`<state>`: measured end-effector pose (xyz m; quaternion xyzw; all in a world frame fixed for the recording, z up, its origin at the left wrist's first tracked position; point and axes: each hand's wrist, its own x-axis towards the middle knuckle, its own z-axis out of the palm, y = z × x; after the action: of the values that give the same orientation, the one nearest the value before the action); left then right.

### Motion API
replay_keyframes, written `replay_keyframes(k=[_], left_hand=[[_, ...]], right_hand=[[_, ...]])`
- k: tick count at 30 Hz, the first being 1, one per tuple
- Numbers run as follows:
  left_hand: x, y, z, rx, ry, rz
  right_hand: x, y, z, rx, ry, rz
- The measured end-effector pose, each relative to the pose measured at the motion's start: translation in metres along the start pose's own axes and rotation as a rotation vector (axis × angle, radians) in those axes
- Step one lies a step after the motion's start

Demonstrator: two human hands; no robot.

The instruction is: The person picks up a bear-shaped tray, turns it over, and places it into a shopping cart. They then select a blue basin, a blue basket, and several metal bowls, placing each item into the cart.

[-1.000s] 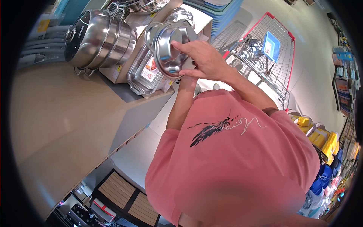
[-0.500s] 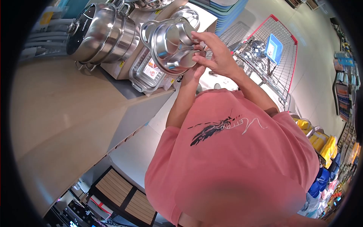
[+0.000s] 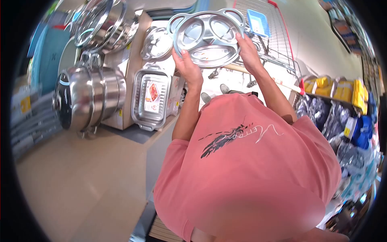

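Observation:
A shiny metal divided plate shaped like a bear's head is held out in front of me, its hollowed side facing up at me. It has two ear loops, two round compartments and one wider compartment at the near side. My left hand grips its lower left rim, thumb on the edge. On the right rim, below the ear, my right hand is closed with its thumb on top. The fingers under the plate are hidden. More bear-shaped metal plates lie on the display just left of it.
A rectangular metal baking tray with a picture label stands on the left display. Beside it lies a large steel steamer pot. A wire shopping cart holding a blue container stands ahead. Packaged goods line the right.
The divided plate has turned from steeply tilted to face me, and moved up and slightly right. My hands have spread to opposite sides of it. The camera view has swung round.

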<state>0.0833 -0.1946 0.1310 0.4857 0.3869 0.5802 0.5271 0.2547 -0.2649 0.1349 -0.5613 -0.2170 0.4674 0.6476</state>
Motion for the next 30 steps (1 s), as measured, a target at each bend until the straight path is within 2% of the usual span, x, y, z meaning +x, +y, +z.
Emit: replay_keyframes(k=[1, 3, 5, 9, 10, 13, 15, 18, 19, 21, 22, 23, 24, 25, 27, 29, 30], left_hand=[[0.0, -0.002, 0.006, -0.075, -0.012, -0.022], [0.003, -0.015, 0.0, -0.117, -0.084, -0.11], [0.002, -0.02, -0.001, -0.128, -0.06, -0.161], [-0.002, -0.029, -0.003, -0.052, -0.131, -0.239], [-0.001, -0.035, -0.001, 0.016, -0.082, -0.264], [-0.004, -0.037, 0.012, -0.063, -0.172, -0.305], [-0.006, -0.043, 0.02, -0.043, -0.16, -0.341], [0.0, -0.062, 0.032, -0.026, -0.138, -0.338], [0.0, -0.06, 0.039, -0.029, -0.15, -0.36], [0.0, -0.068, 0.054, -0.026, -0.153, -0.378], [0.002, -0.077, 0.062, 0.008, -0.119, -0.357], [0.004, -0.085, 0.071, 0.042, -0.086, -0.335], [0.004, -0.081, 0.082, 0.023, -0.197, -0.357], [0.004, -0.076, 0.099, 0.027, -0.191, -0.349], [0.001, -0.072, 0.132, 0.148, -0.199, -0.544], [-0.001, -0.104, 0.143, 0.507, -0.313, -0.37], [-0.008, -0.117, 0.14, 0.659, -0.474, -0.151]], right_hand=[[-0.002, 0.002, -0.005, 0.002, 0.043, -0.007], [-0.005, 0.011, -0.014, -0.174, -0.009, -0.008], [-0.012, 0.015, -0.016, -0.228, -0.013, -0.072], [-0.025, 0.035, -0.032, -0.286, 0.022, 0.011], [-0.027, 0.037, -0.036, -0.294, 0.02, 0.036], [-0.029, 0.046, -0.049, -0.289, 0.108, 0.092], [-0.028, 0.046, -0.06, -0.31, 0.148, 0.043], [-0.019, 0.028, -0.078, -0.506, -0.075, -0.076], [-0.014, 0.027, -0.086, -0.501, -0.078, -0.076], [-0.004, 0.021, -0.101, -0.643, -0.165, -0.222], [0.008, 0.031, -0.111, -0.673, -0.158, -0.393], [0.018, 0.03, -0.125, -0.666, -0.166, -0.4], [0.028, 0.027, -0.136, -0.675, -0.192, -0.405], [0.038, 0.024, -0.147, -0.685, -0.218, -0.41], [0.065, 0.028, -0.171, -0.608, -0.197, -0.367], [0.099, 0.032, -0.199, -0.517, -0.045, -0.194], [0.116, 0.036, -0.212, -0.467, 0.048, -0.133]])
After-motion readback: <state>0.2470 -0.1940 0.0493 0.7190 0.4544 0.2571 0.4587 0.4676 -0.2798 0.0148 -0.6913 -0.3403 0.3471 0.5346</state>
